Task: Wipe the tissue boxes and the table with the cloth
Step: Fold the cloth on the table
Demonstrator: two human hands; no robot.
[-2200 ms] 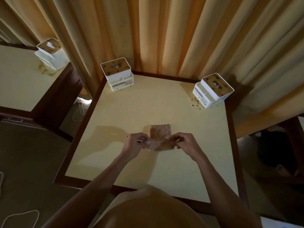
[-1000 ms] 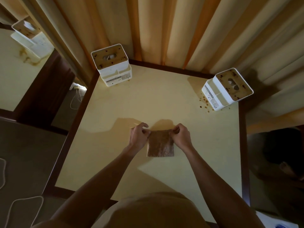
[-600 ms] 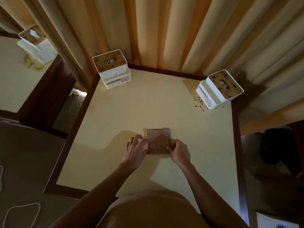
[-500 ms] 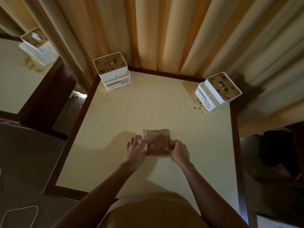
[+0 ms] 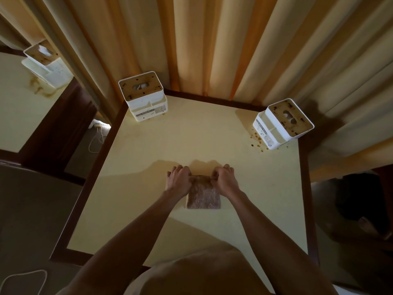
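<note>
Curtained corner, yellow surface [image 5: 148, 167]: both hands, left [image 5: 178, 180] & right [image 5: 225, 179], prob pinching the folded cloth's [image 5: 203, 196] far edge. Sloppy fold could smear the spots [image 5: 256, 139].

Three tissue boxes [image 5: 143, 95] [image 5: 284, 123] [image 5: 45, 62], two tables [image 5: 148, 158] [image 5: 12, 107], one cloth [image 5: 203, 195], and two hands [image 5: 177, 180] [image 5: 225, 179].

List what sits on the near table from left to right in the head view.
Left tissue box → left hand → cloth → right hand → brown spots → right tissue box.
</note>
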